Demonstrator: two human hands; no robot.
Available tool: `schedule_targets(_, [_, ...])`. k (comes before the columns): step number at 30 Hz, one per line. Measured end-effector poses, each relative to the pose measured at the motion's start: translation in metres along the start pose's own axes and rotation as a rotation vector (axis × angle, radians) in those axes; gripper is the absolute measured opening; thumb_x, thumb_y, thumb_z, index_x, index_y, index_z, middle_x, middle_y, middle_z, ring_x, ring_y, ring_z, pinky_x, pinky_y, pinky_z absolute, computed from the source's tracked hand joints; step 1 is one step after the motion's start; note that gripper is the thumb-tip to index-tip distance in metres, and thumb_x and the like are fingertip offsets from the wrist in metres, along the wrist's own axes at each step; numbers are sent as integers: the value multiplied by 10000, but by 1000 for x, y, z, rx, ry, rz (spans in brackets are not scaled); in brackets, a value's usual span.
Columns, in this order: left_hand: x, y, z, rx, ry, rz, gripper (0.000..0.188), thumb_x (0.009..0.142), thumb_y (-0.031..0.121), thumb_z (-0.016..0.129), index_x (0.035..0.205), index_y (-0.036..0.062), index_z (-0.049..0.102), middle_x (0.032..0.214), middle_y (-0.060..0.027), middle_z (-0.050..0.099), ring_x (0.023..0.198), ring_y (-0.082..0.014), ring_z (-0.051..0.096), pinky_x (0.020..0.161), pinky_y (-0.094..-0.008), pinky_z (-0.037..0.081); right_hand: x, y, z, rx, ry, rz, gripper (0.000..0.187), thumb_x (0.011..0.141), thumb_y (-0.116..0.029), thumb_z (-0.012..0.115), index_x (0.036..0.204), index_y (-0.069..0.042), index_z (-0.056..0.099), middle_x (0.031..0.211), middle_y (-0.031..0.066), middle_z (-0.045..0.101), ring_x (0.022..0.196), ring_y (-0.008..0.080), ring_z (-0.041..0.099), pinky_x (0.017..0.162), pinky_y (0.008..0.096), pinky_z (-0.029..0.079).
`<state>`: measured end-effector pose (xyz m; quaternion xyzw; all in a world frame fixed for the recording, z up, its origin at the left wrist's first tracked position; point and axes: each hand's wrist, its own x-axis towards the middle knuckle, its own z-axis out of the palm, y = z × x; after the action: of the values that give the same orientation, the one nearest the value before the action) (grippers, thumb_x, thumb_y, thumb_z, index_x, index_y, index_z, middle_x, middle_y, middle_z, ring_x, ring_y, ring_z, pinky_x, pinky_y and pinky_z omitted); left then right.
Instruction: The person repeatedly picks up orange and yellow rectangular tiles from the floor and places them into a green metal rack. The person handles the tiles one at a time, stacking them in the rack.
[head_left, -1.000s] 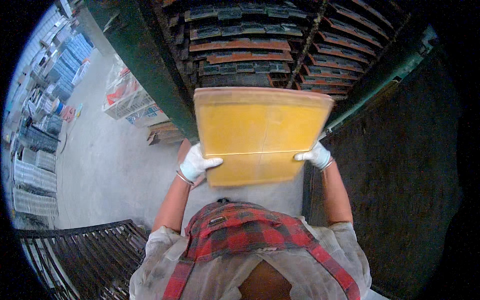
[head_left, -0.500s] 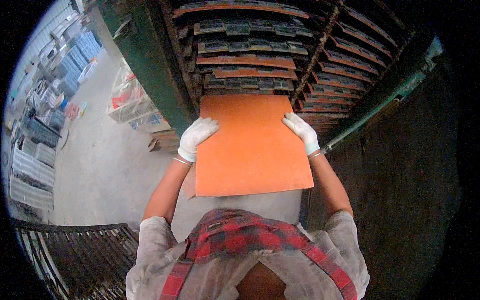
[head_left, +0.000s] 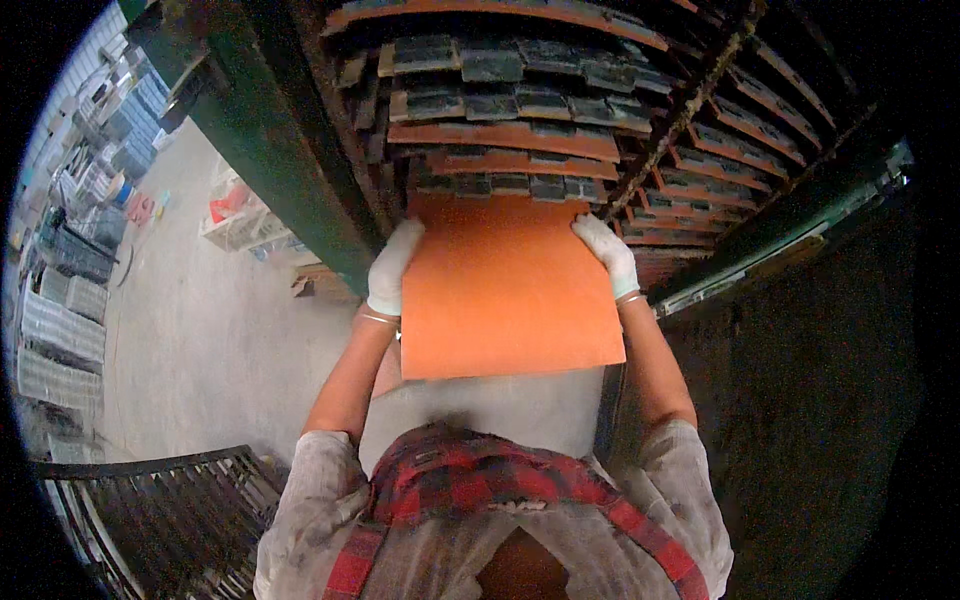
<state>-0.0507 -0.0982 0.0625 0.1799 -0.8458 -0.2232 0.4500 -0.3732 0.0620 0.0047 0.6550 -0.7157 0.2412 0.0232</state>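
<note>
OK, your L hand (head_left: 397, 265) & R hand (head_left: 608, 258), both white-gloved, grip the orange board (head_left: 512, 300) by opp. side edges, nr its far end. It's btwn your checked apron (head_left: 480, 480) & the green-framed rack (head_left: 270, 170) w/ rows of slabs (head_left: 500, 138); can't tell if they touch.

Orange board (head_left: 512, 290) right up at the rack (head_left: 265, 150)!

White-gloved left hand (head_left: 396, 265) on one side edge, white-gloved right hand (head_left: 608, 258) on the other! The far edge is in shadow, just below rows of dark tiles (head_left: 490, 65). Nearer, a red-and-black checked apron (head_left: 480, 480); lower left, a dark slatted frame (head_left: 150, 463).
</note>
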Motion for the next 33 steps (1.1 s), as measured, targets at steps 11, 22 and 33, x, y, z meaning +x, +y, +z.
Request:
schedule_targets(11, [-80,85,-23,-1927,248,-1299,564,780,520,297,1177,123,346,1205,-92,364,1086,-291,358,895,-448,285,-8,-55,-34,-90,270,-122,352,743,-79,395,1092,-100,434,1103,135,450,1050,260,407,895,309,321])
schedule_targets(22, [-95,77,-10,-1805,311,-1305,441,818,430,300,1107,112,402,1122,-70,441,1019,-260,427,849,-426,350,-63,-125,-53,-33,-61,770,410,721,-395,460,759,4,547,796,222,546,808,350,513,701,397,409])
schedule_targets(33, [-87,83,-7,-1946,184,-1218,405,816,389,295,1109,130,401,1133,-74,423,1034,-274,400,851,-456,331,-54,-76,-20,650,108,1103,518,781,-396,381,938,83,501,902,215,543,826,327,527,695,355,398])
